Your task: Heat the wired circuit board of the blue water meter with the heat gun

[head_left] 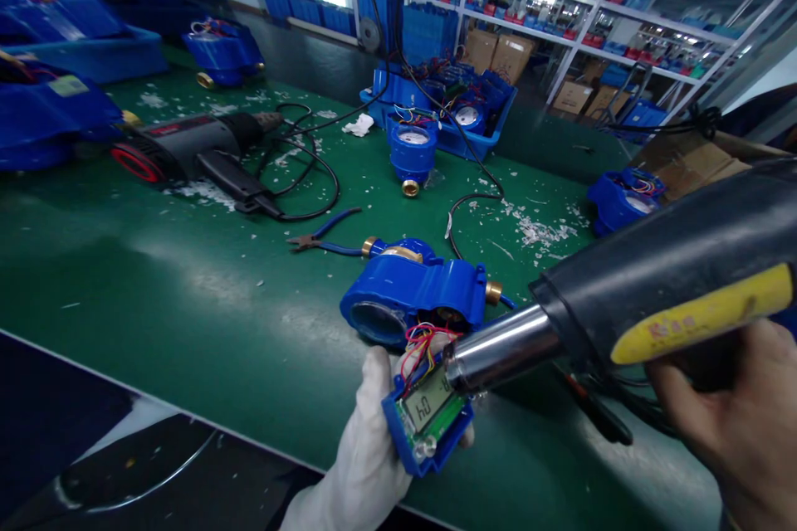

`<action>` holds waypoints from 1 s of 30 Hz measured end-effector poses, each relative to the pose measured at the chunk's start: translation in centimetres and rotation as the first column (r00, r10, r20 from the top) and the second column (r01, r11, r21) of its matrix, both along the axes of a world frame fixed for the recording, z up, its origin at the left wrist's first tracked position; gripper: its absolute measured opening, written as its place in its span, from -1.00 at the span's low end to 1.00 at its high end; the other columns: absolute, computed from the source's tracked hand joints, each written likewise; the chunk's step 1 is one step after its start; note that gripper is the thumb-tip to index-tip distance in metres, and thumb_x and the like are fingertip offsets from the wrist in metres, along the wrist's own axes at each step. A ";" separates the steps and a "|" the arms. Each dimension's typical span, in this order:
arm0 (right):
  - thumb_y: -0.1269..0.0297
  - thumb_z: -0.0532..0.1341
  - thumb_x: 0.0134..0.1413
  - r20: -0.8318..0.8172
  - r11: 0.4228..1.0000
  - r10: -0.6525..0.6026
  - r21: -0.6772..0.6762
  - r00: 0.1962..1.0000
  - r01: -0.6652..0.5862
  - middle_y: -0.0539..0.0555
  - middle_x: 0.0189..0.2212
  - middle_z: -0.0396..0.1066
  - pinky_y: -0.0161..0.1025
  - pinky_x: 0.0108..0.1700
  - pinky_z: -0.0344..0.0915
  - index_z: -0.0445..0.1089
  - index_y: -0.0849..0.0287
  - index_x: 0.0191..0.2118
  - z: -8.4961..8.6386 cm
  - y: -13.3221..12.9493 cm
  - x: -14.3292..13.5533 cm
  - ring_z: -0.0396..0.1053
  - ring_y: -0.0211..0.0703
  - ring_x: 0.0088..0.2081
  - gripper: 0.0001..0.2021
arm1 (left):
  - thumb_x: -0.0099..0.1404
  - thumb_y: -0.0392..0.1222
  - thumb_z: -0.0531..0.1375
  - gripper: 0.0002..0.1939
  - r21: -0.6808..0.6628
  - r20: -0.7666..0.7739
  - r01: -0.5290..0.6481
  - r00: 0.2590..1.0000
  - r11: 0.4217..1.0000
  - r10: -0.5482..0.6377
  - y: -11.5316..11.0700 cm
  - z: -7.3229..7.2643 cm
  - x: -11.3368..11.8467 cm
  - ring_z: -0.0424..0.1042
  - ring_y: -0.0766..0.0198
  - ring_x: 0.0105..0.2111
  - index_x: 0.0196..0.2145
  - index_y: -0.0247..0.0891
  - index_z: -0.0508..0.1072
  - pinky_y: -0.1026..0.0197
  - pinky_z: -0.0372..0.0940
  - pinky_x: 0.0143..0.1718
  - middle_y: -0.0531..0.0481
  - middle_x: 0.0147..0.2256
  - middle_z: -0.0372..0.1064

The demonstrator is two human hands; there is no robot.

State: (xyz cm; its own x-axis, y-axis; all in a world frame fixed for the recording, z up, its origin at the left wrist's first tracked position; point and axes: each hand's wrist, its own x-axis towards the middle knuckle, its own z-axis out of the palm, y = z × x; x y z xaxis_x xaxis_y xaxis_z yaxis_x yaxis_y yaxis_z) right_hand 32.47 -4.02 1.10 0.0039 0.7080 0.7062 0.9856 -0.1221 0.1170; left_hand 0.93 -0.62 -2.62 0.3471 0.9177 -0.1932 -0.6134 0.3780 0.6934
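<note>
A small blue display module (pixel 428 423), its LCD face up and showing digits, is held over the near edge of the green table (pixel 187 290) by the left hand (pixel 367 448), which wears a white glove and is closed around the module's underside. A bundle of red, yellow and blue wires (pixel 422 346) runs from the module up to the blue meter body (pixel 414 290) lying on its side just behind it. The right hand (pixel 740 423), bare, is wrapped around the grip of a black heat gun (pixel 660 282), and the gun's metal nozzle (pixel 498 357) is pointed at the top right corner of the module, touching it or nearly so.

The main risk judged here is heat: with the nozzle this close, the LCD or the wire insulation could be scorched, and the glove fingertips lie just beside the hot metal. The short wires could also be strained if the module is pulled away from the meter body.

Further back on the table lie blue-handled cutters (pixel 324 239), 1 second heat gun (pixel 187 151) with its coiled cord, another upright meter (pixel 412 151) and scattered white scraps (pixel 535 228).
</note>
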 end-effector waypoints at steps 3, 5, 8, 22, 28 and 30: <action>-0.23 0.04 0.15 -0.125 0.995 -0.069 -0.084 0.990 0.059 0.31 -0.20 0.37 -0.03 -0.40 0.26 0.23 0.32 0.14 0.4 0.7 -0.5 0.42 0.32 -0.20 -0.30 | 0.37 0.40 -0.07 -0.25 0.036 0.006 0.009 1.000 0.999 -0.009 -0.1 0.6 0.0 0.53 0.03 -0.45 -0.15 -0.37 0.55 0.17 0.45 -0.44 -0.28 -0.36 0.51; -0.28 -0.01 0.14 -0.240 0.987 -0.118 -0.131 0.964 0.089 0.32 -0.16 0.38 0.02 -0.30 0.31 0.26 0.35 0.14 0.9 1.8 -0.6 0.42 0.34 -0.14 -0.25 | 0.34 0.44 -0.07 -0.21 0.027 -0.009 0.010 1.000 1.000 -0.010 -0.2 0.8 -0.2 0.54 -0.02 -0.40 -0.10 -0.37 0.55 0.16 0.44 -0.44 -0.34 -0.24 0.51; -0.31 0.01 0.09 -0.370 0.971 -0.195 -0.204 0.908 0.126 0.32 -0.05 0.40 0.03 -0.11 0.34 0.25 0.34 0.18 1.2 4.6 0.7 0.39 0.32 -0.03 -0.20 | 0.17 0.55 0.06 -0.10 -0.021 0.000 0.050 0.999 0.999 -0.050 -0.3 0.7 -0.6 0.54 -0.14 -0.29 -0.01 -0.39 0.54 0.13 0.44 -0.39 -0.44 -0.04 0.44; -0.12 0.13 0.20 -0.305 0.774 -0.458 -0.599 0.835 0.205 0.29 -0.13 0.45 0.09 -0.10 0.38 0.30 0.23 0.08 -4.5 13.1 4.0 0.46 0.27 -0.16 -0.46 | 0.40 0.16 0.06 -0.43 -0.214 0.067 0.092 0.995 0.972 -0.080 0.9 1.1 -1.0 0.46 -0.34 -0.14 -0.07 -0.45 0.56 -0.01 0.43 -0.33 -0.45 -0.02 0.42; -0.09 0.09 0.27 -0.316 0.843 -0.360 -0.514 0.878 0.161 0.44 0.10 0.23 0.27 0.04 0.26 0.21 0.33 0.22 -2.9 11.9 1.9 0.22 0.41 0.11 -0.39 | 0.33 0.16 0.16 -0.46 -0.200 0.061 0.092 0.995 0.975 -0.081 0.9 1.2 -0.6 0.49 -0.27 -0.17 0.00 -0.37 0.52 0.02 0.43 -0.32 -0.41 0.00 0.42; -0.05 0.07 0.31 -0.338 0.877 -0.256 -0.476 0.906 0.070 0.35 0.10 0.23 0.22 0.09 0.23 0.28 0.25 0.15 -2.2 9.0 0.2 0.19 0.31 0.13 -0.49 | 0.29 0.15 0.20 -0.46 -0.191 0.049 0.094 0.995 0.977 -0.086 0.8 1.2 -0.6 0.50 -0.25 -0.19 -0.01 -0.39 0.52 0.04 0.43 -0.32 -0.42 -0.01 0.42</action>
